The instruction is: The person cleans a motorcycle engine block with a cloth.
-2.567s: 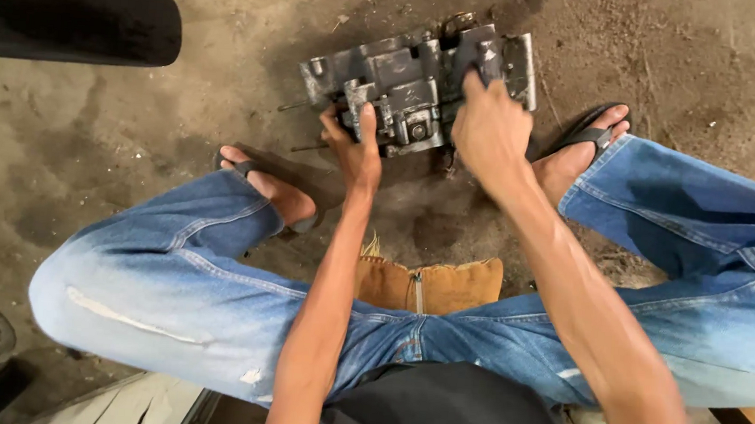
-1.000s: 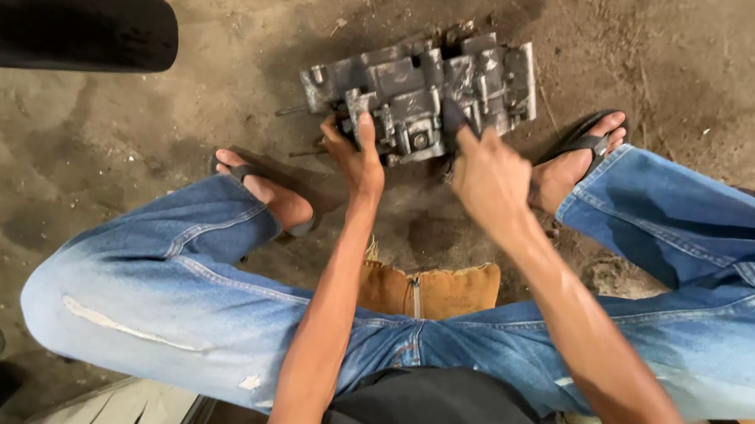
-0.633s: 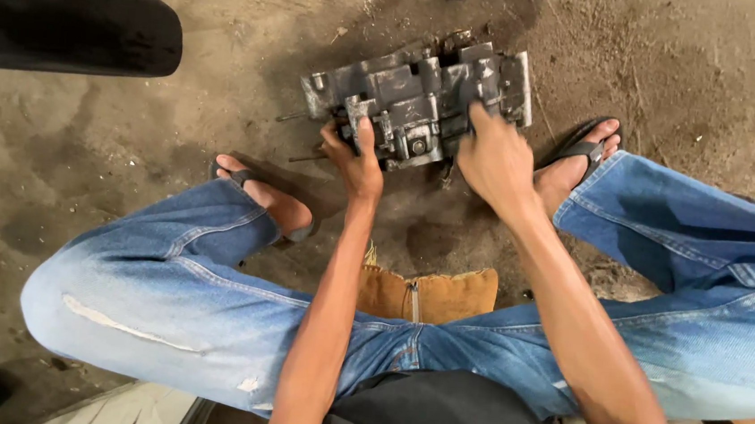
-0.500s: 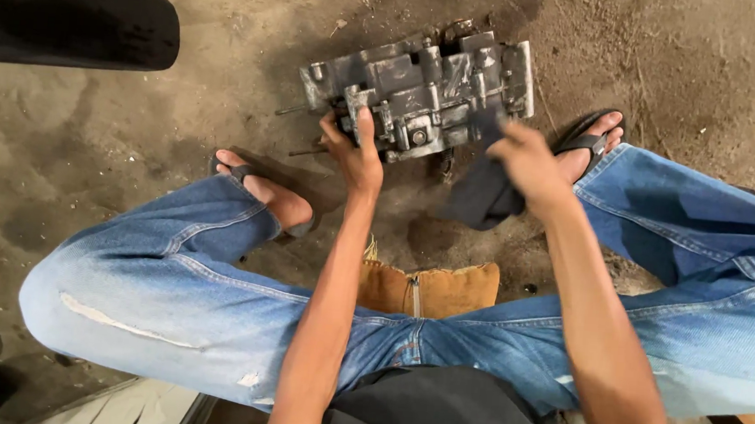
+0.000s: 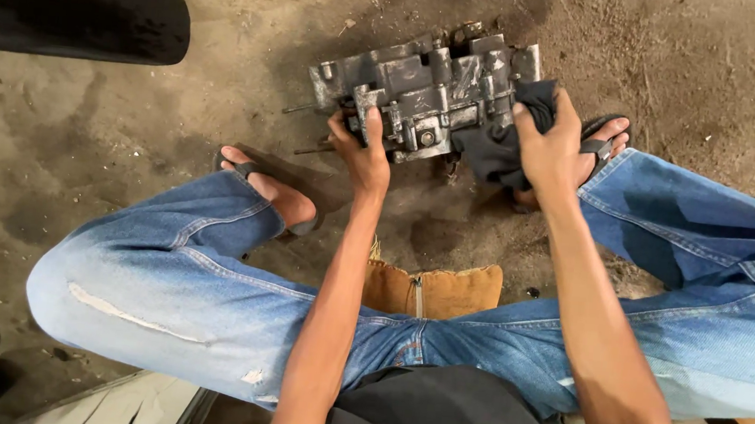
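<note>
1. Whereas half a second earlier the right hand (image 5: pixel 555 150) held the dark rag (image 5: pixel 500 141) clear of the casting, it now presses it against the right end of the grey metal engine casting (image 5: pixel 423 94).
2. The left hand (image 5: pixel 362 152) stays clamped on the casting's near edge, fingers curled.
3. The casting lies on the dirt floor (image 5: pixel 131 148), between the sandalled feet.

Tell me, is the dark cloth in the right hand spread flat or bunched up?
Bunched up: the right hand grips the dark cloth crumpled against the metal engine part.
</note>
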